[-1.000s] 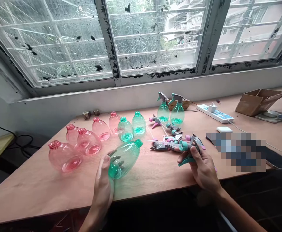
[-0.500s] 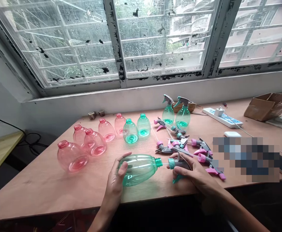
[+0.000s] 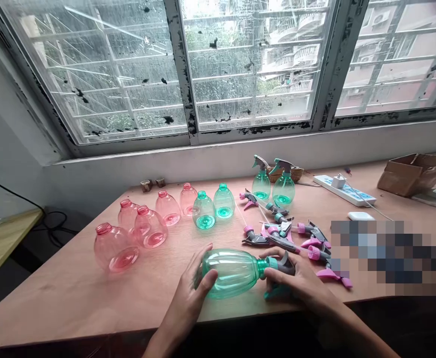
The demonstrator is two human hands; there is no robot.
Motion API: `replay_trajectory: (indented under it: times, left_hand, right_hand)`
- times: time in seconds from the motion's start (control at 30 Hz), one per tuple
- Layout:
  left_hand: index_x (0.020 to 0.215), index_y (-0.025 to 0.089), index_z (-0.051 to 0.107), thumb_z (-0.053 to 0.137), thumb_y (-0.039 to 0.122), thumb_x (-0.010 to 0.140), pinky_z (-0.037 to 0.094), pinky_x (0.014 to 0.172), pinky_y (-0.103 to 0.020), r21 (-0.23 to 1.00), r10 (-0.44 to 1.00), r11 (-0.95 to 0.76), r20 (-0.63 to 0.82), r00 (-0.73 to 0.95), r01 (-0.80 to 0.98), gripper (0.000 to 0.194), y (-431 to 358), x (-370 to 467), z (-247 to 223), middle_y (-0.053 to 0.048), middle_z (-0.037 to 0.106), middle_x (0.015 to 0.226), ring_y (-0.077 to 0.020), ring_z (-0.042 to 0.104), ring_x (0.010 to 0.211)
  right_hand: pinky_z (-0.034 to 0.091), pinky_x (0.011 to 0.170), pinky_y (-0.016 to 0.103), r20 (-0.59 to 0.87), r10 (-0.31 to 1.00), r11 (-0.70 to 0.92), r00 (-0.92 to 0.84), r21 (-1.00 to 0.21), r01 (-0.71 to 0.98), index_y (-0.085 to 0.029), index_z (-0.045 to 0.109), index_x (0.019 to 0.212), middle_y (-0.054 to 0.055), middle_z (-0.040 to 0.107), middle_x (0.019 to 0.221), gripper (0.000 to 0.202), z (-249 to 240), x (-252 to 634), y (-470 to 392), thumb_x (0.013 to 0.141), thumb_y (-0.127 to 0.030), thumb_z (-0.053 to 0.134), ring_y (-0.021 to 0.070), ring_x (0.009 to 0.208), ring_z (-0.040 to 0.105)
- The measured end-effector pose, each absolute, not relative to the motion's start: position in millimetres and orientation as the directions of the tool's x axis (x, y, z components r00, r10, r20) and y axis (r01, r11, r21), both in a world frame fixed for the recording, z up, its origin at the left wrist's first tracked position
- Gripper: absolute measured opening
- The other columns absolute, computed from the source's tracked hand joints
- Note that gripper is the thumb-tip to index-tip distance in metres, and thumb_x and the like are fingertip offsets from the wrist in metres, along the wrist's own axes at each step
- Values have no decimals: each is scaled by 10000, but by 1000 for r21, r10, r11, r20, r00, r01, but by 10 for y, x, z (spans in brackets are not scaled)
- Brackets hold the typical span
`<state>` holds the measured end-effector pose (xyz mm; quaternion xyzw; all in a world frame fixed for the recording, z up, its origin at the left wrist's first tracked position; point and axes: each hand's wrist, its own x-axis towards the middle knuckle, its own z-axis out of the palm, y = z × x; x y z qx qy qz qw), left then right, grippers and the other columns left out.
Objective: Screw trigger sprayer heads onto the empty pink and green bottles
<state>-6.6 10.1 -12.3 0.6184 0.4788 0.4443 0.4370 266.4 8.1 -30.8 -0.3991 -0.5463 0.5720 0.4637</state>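
Observation:
A clear green bottle (image 3: pixel 231 273) lies sideways above the table's front edge, its neck pointing right. My left hand (image 3: pixel 195 286) is wrapped round its base end. My right hand (image 3: pixel 292 273) grips a grey and green spray head (image 3: pixel 273 264), whose collar meets the bottle's neck. Beyond my right hand lie several loose spray heads (image 3: pixel 255 237), pink or green with grey. Two open green bottles (image 3: pixel 204 211) stand behind the held one. Several open pink bottles (image 3: pixel 116 248) stand to the left.
Two green bottles with spray heads (image 3: pixel 283 186) stand at the back before a small basket (image 3: pixel 296 174). Farther right are a white power strip (image 3: pixel 345 190), a white case (image 3: pixel 360 216), a cardboard box (image 3: pixel 408 174) and a blurred patch. A window is behind the table.
The spray head's collar has come up against the bottle's neck, and the thin tube between them no longer shows outside. My left hand and the bottle have shifted right. The view has tilted slightly up.

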Motion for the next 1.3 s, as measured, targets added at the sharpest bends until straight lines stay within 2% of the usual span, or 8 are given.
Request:
replay_trajectory:
  times: [0.23, 0.4, 0.57, 0.8, 0.97, 1.07, 1.2, 1.3]
  left_hand:
    - [1526, 302, 501, 672, 632, 899, 377, 1241, -508, 963, 963, -181, 132, 234, 201, 729, 76, -76, -164, -100, 556, 1569, -362, 466, 1494]
    - [1608, 287, 342, 863, 488, 777, 442, 1213, -516, 976, 959, -150, 106, 262, 155, 1000, 69, -65, -191, -154, 444, 1645, -375, 461, 1502]
    - [1607, 324, 361, 824, 308, 842, 306, 1292, -520, 948, 916, -258, 178, 360, 188, 894, 23, -45, -145, -103, 386, 1689, -343, 373, 1562]
    - [1679, 267, 14, 823, 371, 850, 132, 1333, -525, 919, 933, -230, 116, 340, 319, 1163, -9, -61, -136, -132, 209, 1758, -335, 175, 1629]
    - [1675, 277, 137, 799, 385, 869, 194, 1318, -562, 933, 928, -202, 86, 363, 298, 1049, 17, -52, -139, -129, 306, 1725, -370, 301, 1586]
    - [1671, 353, 71, 748, 322, 911, 243, 1307, -549, 945, 925, -215, 117, 362, 245, 1019, 13, -28, -156, -85, 350, 1708, -330, 409, 1536]
    - [1666, 360, -30, 767, 329, 896, 280, 1298, -499, 954, 928, -191, 98, 360, 232, 1109, 6, -25, -167, -84, 226, 1752, -316, 416, 1528]
    - [1674, 278, -36, 797, 405, 870, 266, 1303, -476, 950, 923, -172, 63, 381, 260, 1165, 17, -51, -151, -135, 189, 1756, -335, 374, 1547]
  right_hand:
    - [595, 704, 336, 31, 969, -15, -243, -983, -184, -199, 598, 1052, 18, 782, 710, 431, -326, 2699, 66, 833, -474, 848, 206, 666, 733]
    - [587, 722, 327, 40, 971, 1, -235, -987, -162, -186, 603, 1051, 15, 782, 719, 415, -326, 2708, 74, 854, -469, 834, 195, 673, 730]
    - [584, 718, 316, 35, 966, -2, -257, -990, -144, -185, 594, 1062, 3, 765, 722, 415, -317, 2733, 70, 863, -462, 830, 185, 685, 721]
    - [576, 730, 331, 41, 957, 12, -288, -995, -100, -189, 576, 1058, 10, 769, 729, 409, -341, 2740, 91, 873, -460, 819, 196, 699, 728]
    - [559, 730, 319, 58, 949, 26, -309, -994, -105, -187, 578, 1059, 8, 770, 722, 383, -363, 2749, 93, 890, -441, 808, 186, 693, 726]
    - [561, 743, 325, 43, 948, 13, -314, -995, -97, -179, 585, 1087, 12, 773, 732, 397, -363, 2764, 87, 885, -432, 816, 187, 703, 729]
    - [570, 757, 342, 27, 950, 0, -311, -996, -88, -175, 584, 1113, 10, 767, 740, 432, -348, 2769, 84, 871, -438, 828, 192, 713, 727]
    - [585, 753, 354, 10, 951, -22, -311, -995, -98, -174, 585, 1086, 9, 758, 736, 445, -334, 2757, 82, 852, -451, 843, 190, 700, 716]
